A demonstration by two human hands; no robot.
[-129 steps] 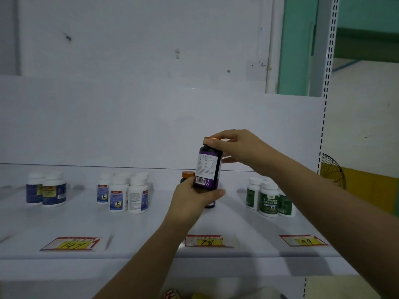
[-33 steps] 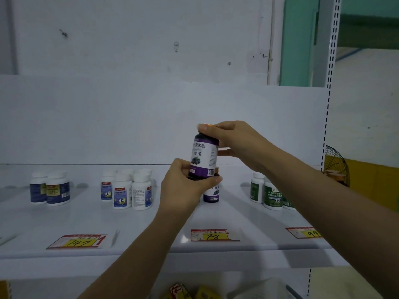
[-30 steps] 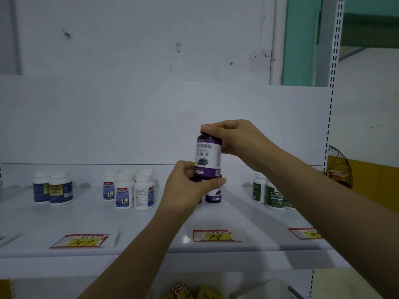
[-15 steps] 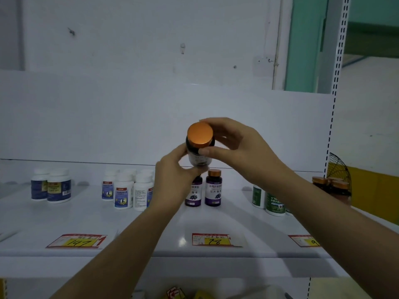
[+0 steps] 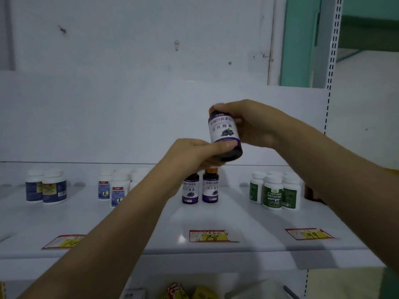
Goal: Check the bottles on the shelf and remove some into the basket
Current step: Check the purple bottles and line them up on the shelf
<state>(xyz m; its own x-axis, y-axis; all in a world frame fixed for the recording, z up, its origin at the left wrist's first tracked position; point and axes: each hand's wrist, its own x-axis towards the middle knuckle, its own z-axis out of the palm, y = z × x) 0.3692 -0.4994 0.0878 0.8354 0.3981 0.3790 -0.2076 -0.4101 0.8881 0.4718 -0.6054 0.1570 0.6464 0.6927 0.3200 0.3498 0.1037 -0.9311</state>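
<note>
A dark bottle with a purple-and-white label [image 5: 224, 132] is held up above the white shelf [image 5: 237, 216], its label facing me and its base tilted slightly toward me. My left hand [image 5: 194, 154] grips its lower end, and my right hand [image 5: 252, 124] wraps its cap and upper side. Two matching purple bottles [image 5: 200, 187] stand on the shelf right below. The basket is not clearly visible.
White bottles with blue labels [image 5: 114, 186] and two navy-labelled ones [image 5: 46, 187] stand at the left. Green-labelled bottles [image 5: 274, 190] stand at the right. Price tags [image 5: 208, 235] lie along the front edge. Packets [image 5: 187, 291] show on a lower level.
The bottle was tipped with its orange cap toward me half a second ago. Now it is turned back so the front label faces me, still in both hands.
</note>
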